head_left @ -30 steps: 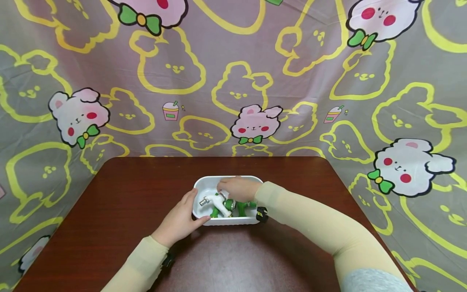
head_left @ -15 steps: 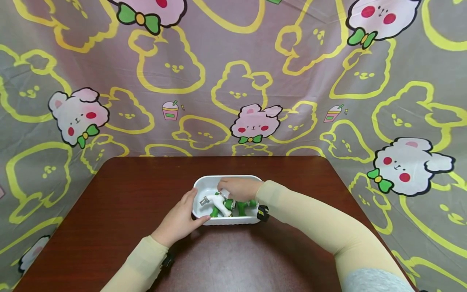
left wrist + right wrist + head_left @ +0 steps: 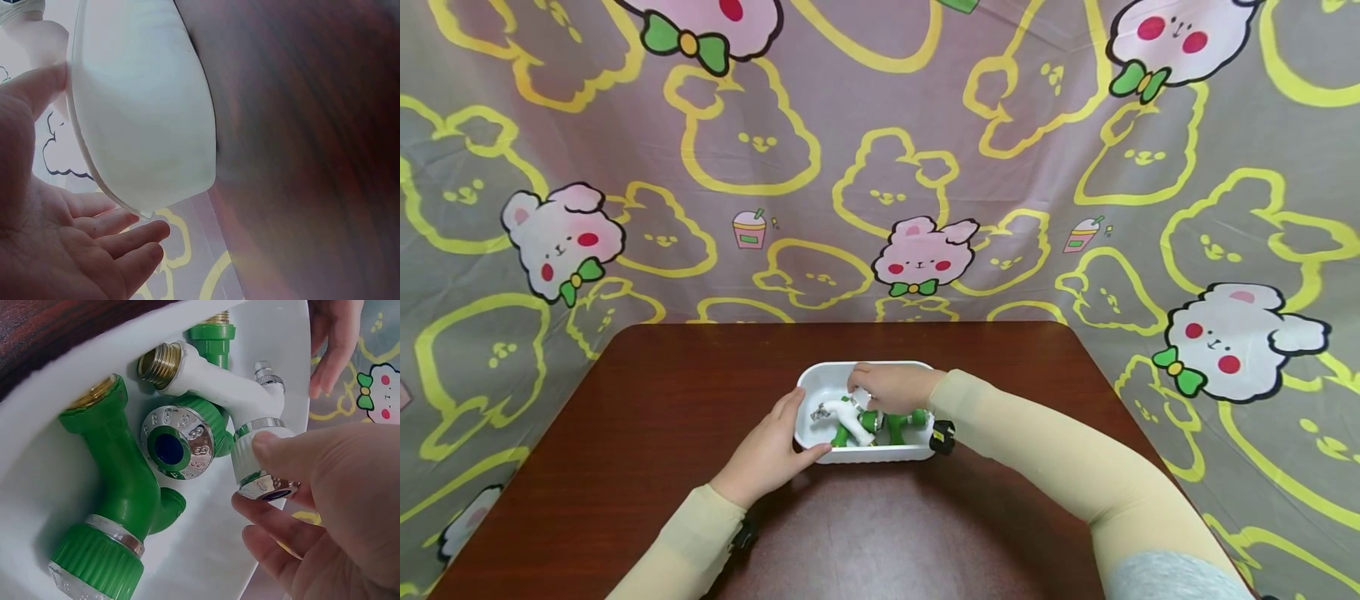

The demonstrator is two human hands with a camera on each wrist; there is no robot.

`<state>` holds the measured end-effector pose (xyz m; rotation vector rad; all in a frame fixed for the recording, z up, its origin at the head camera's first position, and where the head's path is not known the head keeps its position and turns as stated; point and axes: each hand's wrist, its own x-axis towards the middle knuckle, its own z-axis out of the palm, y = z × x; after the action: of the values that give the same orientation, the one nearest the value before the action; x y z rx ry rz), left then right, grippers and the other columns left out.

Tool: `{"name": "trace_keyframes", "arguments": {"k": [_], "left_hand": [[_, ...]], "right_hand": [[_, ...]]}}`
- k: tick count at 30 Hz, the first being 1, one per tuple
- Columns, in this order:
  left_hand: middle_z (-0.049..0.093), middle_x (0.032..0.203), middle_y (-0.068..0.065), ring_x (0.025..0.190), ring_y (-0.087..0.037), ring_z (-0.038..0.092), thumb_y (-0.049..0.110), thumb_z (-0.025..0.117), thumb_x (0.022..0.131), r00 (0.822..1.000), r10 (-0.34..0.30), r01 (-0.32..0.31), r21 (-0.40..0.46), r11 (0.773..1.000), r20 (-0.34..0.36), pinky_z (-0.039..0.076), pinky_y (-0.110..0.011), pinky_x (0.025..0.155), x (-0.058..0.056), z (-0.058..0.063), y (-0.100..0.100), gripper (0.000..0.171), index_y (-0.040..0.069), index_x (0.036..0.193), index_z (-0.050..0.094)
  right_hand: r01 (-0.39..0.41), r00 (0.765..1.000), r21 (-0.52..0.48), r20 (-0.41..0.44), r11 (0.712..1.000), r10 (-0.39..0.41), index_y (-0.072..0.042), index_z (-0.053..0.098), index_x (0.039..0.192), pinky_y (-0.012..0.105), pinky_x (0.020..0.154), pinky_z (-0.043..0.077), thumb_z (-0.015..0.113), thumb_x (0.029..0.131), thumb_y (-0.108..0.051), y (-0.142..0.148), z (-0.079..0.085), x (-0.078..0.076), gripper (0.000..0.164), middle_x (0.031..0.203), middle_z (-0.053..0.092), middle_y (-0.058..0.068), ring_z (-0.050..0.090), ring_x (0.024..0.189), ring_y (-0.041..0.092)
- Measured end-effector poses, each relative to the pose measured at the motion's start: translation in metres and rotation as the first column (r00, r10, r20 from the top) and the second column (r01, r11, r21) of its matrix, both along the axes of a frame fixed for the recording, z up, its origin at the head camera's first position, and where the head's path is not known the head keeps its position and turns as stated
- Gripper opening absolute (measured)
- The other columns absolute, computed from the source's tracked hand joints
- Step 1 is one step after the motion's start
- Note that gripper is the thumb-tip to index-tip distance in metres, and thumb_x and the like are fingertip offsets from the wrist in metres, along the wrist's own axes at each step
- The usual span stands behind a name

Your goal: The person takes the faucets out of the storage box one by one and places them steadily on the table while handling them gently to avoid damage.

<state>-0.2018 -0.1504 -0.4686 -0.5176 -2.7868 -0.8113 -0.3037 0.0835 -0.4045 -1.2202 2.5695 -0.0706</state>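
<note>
A white plastic tub [image 3: 872, 455] holds a white faucet [image 3: 852, 417] and two green faucets. My right hand [image 3: 895, 388] reaches into it from the right; in the right wrist view its thumb and index finger pinch the white faucet's ribbed knob [image 3: 247, 459]. That faucet has a brass threaded end and a small chrome nozzle. One green faucet [image 3: 128, 481] lies at the left, while the other's chrome-faced knob [image 3: 178, 442] shows under the white faucet. My left hand [image 3: 771, 450] rests against the tub's left end, thumb at the near rim, fingers extended along the side.
The tub stands on a dark red-brown wooden table [image 3: 700, 383], near its far edge. A cloth curtain [image 3: 820, 167] printed with cartoon bunnies hangs behind and at both sides. Dark devices are strapped at both wrists.
The white faucet's nozzle end has turned very slightly in the tub under my right hand. My left hand keeps its place at the tub.
</note>
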Motion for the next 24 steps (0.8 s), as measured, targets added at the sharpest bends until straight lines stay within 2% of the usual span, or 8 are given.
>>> {"name": "trace_keyframes", "arguments": {"k": [6, 13, 19, 24], "left_hand": [[0.043, 0.154, -0.032, 0.137, -0.043, 0.052, 0.042, 0.083, 0.086, 1.000, 0.005, -0.005, -0.003, 1.000, 0.005, 0.048, -0.052, 0.109, -0.0008, -0.0012, -0.0001, 0.097, -0.013, 0.152, 0.036], [0.043, 0.153, -0.033, 0.137, -0.044, 0.052, 0.040, 0.083, 0.086, 1.000, 0.005, -0.005, 0.005, 1.000, 0.004, 0.048, -0.053, 0.109, 0.0001, -0.0020, -0.0003, 0.097, -0.013, 0.152, 0.036], [0.043, 0.153, -0.033, 0.137, -0.044, 0.052, 0.040, 0.084, 0.086, 1.000, 0.003, -0.003, 0.002, 1.000, -0.009, 0.048, -0.053, 0.108, -0.0005, -0.0040, -0.0003, 0.097, -0.014, 0.151, 0.036], [0.042, 0.155, -0.032, 0.138, -0.044, 0.051, 0.040, 0.083, 0.087, 1.000, 0.003, -0.003, -0.001, 1.000, 0.002, 0.048, -0.053, 0.109, -0.0020, -0.0046, -0.0004, 0.097, -0.012, 0.152, 0.035]], "right_hand": [[-0.001, 1.000, -0.050, 0.022, 0.999, 0.002, -0.014, 0.058, 0.134, 0.026, 0.104, 0.051, 0.066, 0.102, -0.022, 0.0017, 0.0019, 0.0008, 0.034, 0.132, 0.058, -0.001, 0.060, 0.111, 0.008], [-0.046, 0.999, -0.091, -0.011, 0.995, 0.046, -0.012, 0.060, 0.132, 0.023, 0.096, 0.052, 0.069, 0.100, -0.023, 0.0002, 0.0044, 0.0034, 0.034, 0.124, 0.059, -0.001, 0.058, 0.104, 0.007], [-0.048, 0.998, -0.105, -0.034, 0.993, 0.044, -0.014, 0.061, 0.133, 0.022, 0.097, 0.052, 0.069, 0.101, -0.027, 0.0004, 0.0045, 0.0037, 0.036, 0.125, 0.059, -0.002, 0.058, 0.106, 0.006], [-0.077, 0.996, -0.169, -0.065, 0.983, 0.067, -0.013, 0.061, 0.132, 0.024, 0.098, 0.052, 0.069, 0.101, -0.028, 0.0055, 0.0080, 0.0009, 0.035, 0.125, 0.060, 0.000, 0.060, 0.108, 0.008]]}}
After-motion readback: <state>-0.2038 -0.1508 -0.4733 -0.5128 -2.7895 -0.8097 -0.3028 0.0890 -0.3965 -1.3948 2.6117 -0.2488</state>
